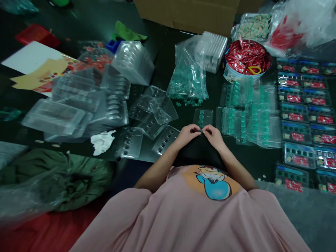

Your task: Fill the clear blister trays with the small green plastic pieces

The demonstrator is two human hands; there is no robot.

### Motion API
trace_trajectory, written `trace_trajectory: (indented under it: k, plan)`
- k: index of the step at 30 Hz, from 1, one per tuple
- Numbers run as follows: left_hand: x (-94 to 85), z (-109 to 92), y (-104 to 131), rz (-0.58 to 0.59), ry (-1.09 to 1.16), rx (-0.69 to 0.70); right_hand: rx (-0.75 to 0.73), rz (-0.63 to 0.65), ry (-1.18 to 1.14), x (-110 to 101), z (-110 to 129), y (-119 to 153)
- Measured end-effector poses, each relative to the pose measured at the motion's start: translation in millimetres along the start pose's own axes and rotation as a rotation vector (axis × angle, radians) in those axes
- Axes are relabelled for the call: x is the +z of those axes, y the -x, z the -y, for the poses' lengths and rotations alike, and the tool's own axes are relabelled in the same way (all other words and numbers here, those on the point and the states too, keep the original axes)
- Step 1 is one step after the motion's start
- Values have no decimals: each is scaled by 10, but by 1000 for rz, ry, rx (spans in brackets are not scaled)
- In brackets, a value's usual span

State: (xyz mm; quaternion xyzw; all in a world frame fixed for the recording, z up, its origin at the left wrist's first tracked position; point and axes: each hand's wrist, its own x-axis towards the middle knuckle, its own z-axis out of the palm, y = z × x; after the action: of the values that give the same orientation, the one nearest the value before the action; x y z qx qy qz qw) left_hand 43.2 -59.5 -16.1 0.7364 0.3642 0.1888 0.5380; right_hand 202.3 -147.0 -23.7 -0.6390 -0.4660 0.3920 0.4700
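My left hand [189, 135] and my right hand [212, 135] meet at the near end of a clear plastic tray [208, 116], fingertips pinched almost together. A tiny dark green piece [201, 131] shows between them; its shape is too small to tell. Green pieces [201, 114] sit in a column of the tray's compartments. Beyond the tray lies a clear bag [187, 77] of green pieces, some spilled at its mouth. Trays with green pieces [252, 115] are stacked to the right of my hands.
Clear trays [59, 115] pile up at the left, with loose ones [133, 141] nearer my left arm. A round tin [231, 74] holds red packets. Filled packs [295, 131] stand in rows at far right. A cardboard box [187, 14] is at the back.
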Motion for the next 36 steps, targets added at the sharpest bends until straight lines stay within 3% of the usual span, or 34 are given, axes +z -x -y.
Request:
trace_trajectory:
  k: [7, 13, 20, 26, 31, 36]
  plan:
    - [30, 33, -48, -10, 327, -109, 42, -60, -173, 67, -31, 13]
    - [18, 44, -85, 17, 106, -70, 146, -15, -173, 83, -93, 61]
    - [27, -1, -115, -8, -300, 57, 142, -45, -87, -20, -61, 50]
    - [-9, 23, -97, 0, -308, 107, 140, -58, -96, -33, -90, 58]
    - [-3, 18, -78, -63, -323, 78, 107, -71, -71, -11, -65, 72]
    - [6, 5, -80, -80, -280, 65, 117, -17, -77, 64, -57, 77]
